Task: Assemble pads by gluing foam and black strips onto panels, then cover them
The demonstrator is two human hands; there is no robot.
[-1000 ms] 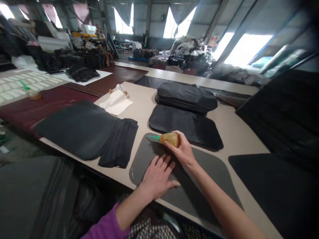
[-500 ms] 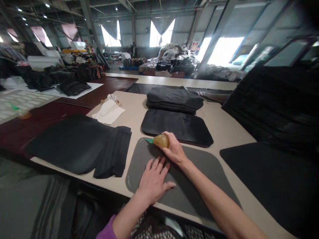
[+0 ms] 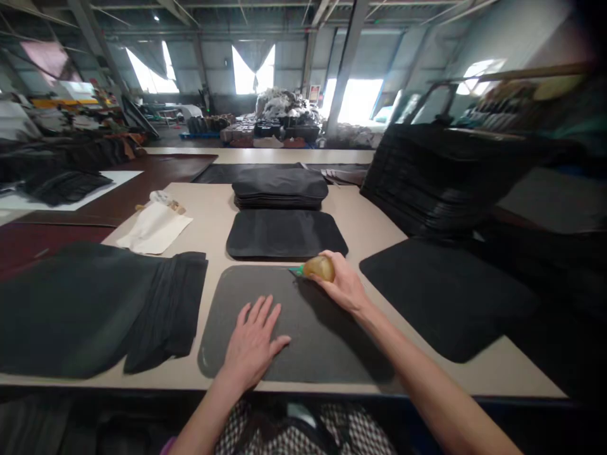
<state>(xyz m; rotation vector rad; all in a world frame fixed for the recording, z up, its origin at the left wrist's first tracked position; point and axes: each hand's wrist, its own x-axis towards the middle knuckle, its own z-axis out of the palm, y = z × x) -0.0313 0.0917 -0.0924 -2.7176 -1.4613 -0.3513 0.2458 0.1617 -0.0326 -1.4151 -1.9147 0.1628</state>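
A grey mat-like panel (image 3: 313,341) with rounded corners lies flat on the table in front of me. My left hand (image 3: 253,341) rests on its left half, fingers spread. My right hand (image 3: 342,281) is wrapped round a squeeze bottle (image 3: 319,268) of yellowish-brown content. The bottle is tilted, and its green nozzle points left at the panel's far edge. A shiny wet-looking line runs along the panel's left and far-left edge. Just beyond lies a black rounded panel (image 3: 287,234), and behind it a stack of black panels (image 3: 279,188).
Dark sheets and strips (image 3: 165,309) lie on the left. A black panel (image 3: 441,291) is on the right, below a tall black stack (image 3: 427,183). A white cloth (image 3: 156,227) sits at the back left of the beige table (image 3: 208,218).
My right hand has moved the squeeze bottle rightward along the panel's far edge. My left hand stays flat on the panel. The camera view has turned to the right.
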